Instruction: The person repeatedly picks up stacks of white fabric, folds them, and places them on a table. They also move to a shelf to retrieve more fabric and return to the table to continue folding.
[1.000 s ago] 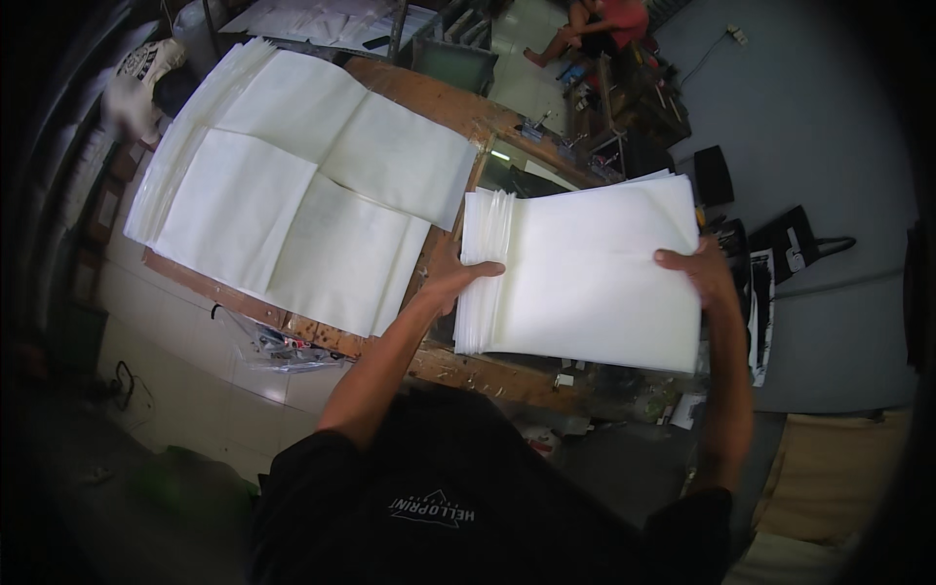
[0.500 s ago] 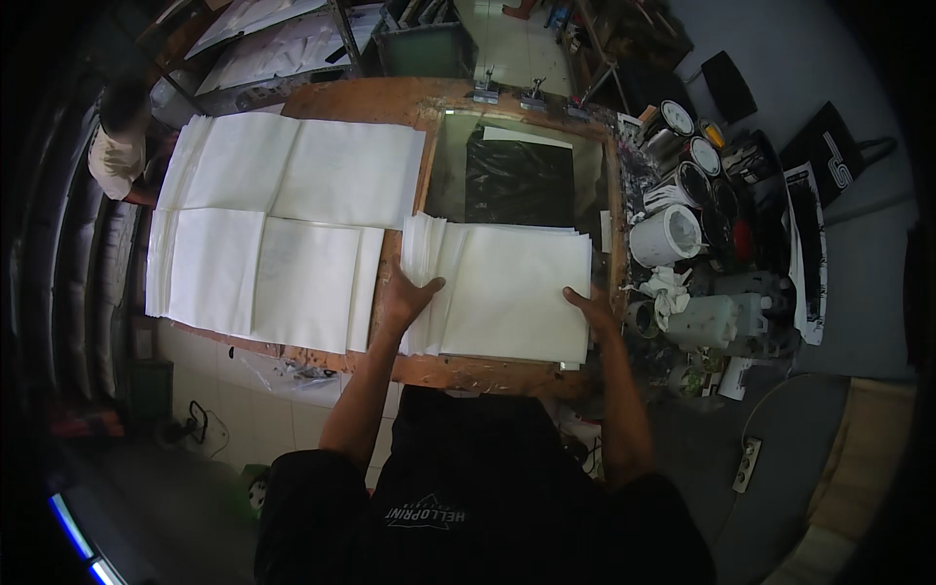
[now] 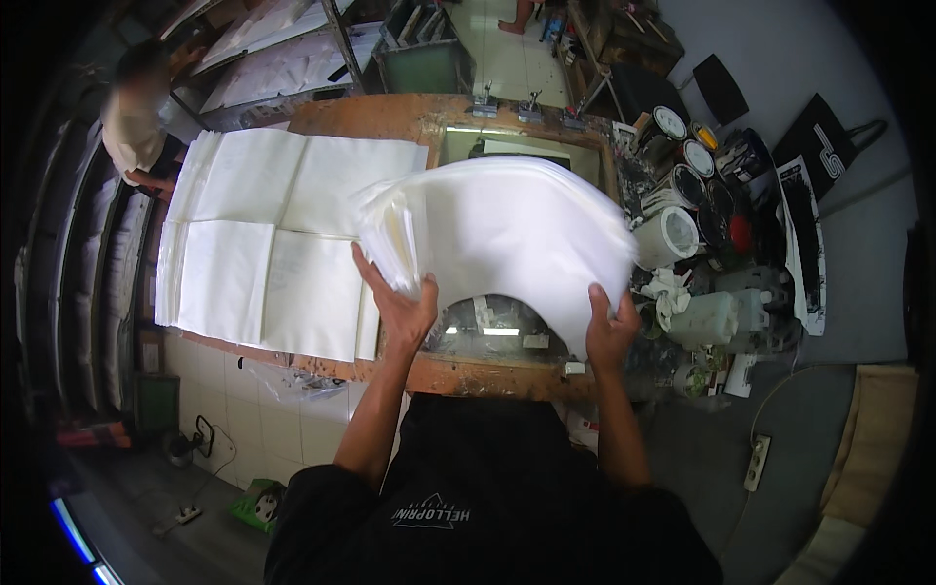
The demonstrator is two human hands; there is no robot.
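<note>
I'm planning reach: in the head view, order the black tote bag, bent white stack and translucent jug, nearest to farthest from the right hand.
1. Bent white stack: right end in the right hand.
2. Translucent jug: to the hand's right.
3. Black tote bag: farther right, toward the picture's top.

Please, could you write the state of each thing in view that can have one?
Held white stack: bent into an arch
Left hand: gripping the stack's left end
Right hand: gripping its right end
White piles: lying flat, overlapping
Glass tabletop: partly hidden by the stack
</note>
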